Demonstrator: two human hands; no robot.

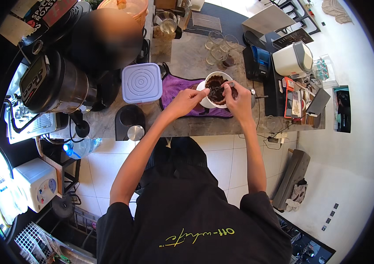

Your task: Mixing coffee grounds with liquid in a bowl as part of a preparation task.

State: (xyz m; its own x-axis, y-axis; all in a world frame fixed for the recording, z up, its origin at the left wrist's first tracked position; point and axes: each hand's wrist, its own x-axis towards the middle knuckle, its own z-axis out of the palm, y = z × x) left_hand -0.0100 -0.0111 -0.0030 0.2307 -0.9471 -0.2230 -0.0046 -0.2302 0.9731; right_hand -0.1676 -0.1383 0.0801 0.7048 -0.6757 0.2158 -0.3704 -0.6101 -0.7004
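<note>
A white round bowl-like vessel (208, 102) stands over a purple cloth (173, 86) on the counter. Dark, wet-looking grounds (214, 86) line its inside. At its left rim, the thumb and fingers of my left hand (192, 99) are pinched on the edge. From the other side, my right hand (237, 99) reaches over the rim, gripping a small metal utensil (231, 84), likely a spoon. The utensil's lower end is hard to make out among the grounds. Beneath the vessel, a white base (201, 87) partly shows at the left.
A lidded lilac container (142, 82) stands left of the cloth. Closer to the edge lie a black tamping stand (122, 127) and a metal tamper (136, 132). Several glasses (219, 52) stand behind the vessel. A coffee grinder (58, 85) rises at left; a black printer (257, 62) sits right.
</note>
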